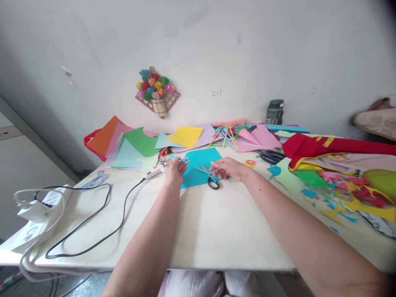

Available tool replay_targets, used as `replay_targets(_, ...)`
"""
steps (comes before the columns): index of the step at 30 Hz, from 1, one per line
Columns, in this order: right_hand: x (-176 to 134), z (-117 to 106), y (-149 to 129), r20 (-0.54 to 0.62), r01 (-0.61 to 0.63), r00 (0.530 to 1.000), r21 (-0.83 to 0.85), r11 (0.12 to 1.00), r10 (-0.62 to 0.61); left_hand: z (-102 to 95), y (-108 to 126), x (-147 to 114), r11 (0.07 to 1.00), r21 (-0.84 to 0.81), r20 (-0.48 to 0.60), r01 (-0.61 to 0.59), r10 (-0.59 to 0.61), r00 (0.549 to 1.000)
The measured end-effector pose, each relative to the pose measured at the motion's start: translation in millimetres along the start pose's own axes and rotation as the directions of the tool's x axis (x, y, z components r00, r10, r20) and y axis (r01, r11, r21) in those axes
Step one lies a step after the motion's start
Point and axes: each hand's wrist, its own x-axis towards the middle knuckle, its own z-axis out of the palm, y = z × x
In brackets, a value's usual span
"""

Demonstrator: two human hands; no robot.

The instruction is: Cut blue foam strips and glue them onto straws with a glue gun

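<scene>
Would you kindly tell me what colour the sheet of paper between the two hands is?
The sheet is bright blue, shown best in the head view.

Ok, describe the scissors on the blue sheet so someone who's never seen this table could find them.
On the pale table, the bright blue sheet lies between the left hand and right hand. The scissors lie on it, blades pointing left, a black handle loop at its near edge. Their dark loop stands out against the flat blue sheet.
</scene>
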Motion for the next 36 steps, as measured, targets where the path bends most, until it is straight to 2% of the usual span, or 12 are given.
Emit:
replay_targets(4, -1, 1, -2, -0.043, 0.031, 0.999, -0.02, 0.999, -0.032, 1.5, -1, -2, 0.998, 0.056, 0.044, -0.002, -0.001, 0.999)
replay_targets(11, 2, 1, 0, -0.128, 0.088, 0.988, -0.025, 0.996, -0.09, 2.9, -2, -4, 0.987, 0.152, 0.043, -0.057, 0.051, 0.998)
replay_targets(14, 4, -1, 4, -0.14, 0.126, 0.983, 0.053, 0.991, -0.117, 2.3, -1, -3, 0.988, 0.14, 0.035, -0.06, 0.056, 0.998)
replay_targets(16, 6, -3, 6, -0.188, 0.15, 0.974, 0.129, 0.98, -0.125, 2.2, 0, -3, 0.988, 0.144, 0.044, -0.056, 0.05, 0.998)
replay_targets(20, 9, -9, 7, -0.348, 0.225, 0.93, 0.278, 0.934, -0.12, 3.3, -1, -6, 0.98, 0.197, 0.134, -0.026, 0.0, 0.991)
replay_targets(22, 9, -10, 6, -0.384, 0.272, 0.914, 0.331, 0.904, -0.134, 4.6, -2, -8, 0.972, 0.236, 0.175, -0.014, -0.028, 0.984)
replay_targets(24, 9, -5, 3, -0.33, 0.282, 0.929, 0.344, 0.896, -0.166, 6.4, -3, -10, 0.968, 0.249, 0.197, -0.021, -0.03, 0.98)
replay_targets(26, 8, 7, 1, -0.192, 0.233, 0.964, 0.296, 0.926, -0.182, 8.8, -5, -11, 0.971, 0.234, 0.204, -0.042, -0.007, 0.979)
replay_targets(28, 7, 23, 0, -0.027, 0.124, 0.992, 0.164, 0.979, -0.122, 11.2, -6, -12, 0.974, 0.218, 0.182, -0.066, 0.026, 0.983)
replay_targets(29, 6, 32, -1, 0.02, 0.082, 0.996, 0.071, 0.994, -0.083, 12.2, -6, -13, 0.975, 0.21, 0.164, -0.077, 0.043, 0.986)
replay_targets(32, 6, 52, 0, 0.042, 0.016, 0.999, -0.203, 0.979, -0.008, 13.5, -5, -14, 0.98, 0.178, 0.117, -0.093, 0.073, 0.99)
replay_targets(36, 9, 53, 4, 0.084, 0.054, 0.996, -0.279, 0.959, -0.032, 11.6, -3, -13, 0.985, 0.146, 0.049, -0.094, 0.087, 0.995)
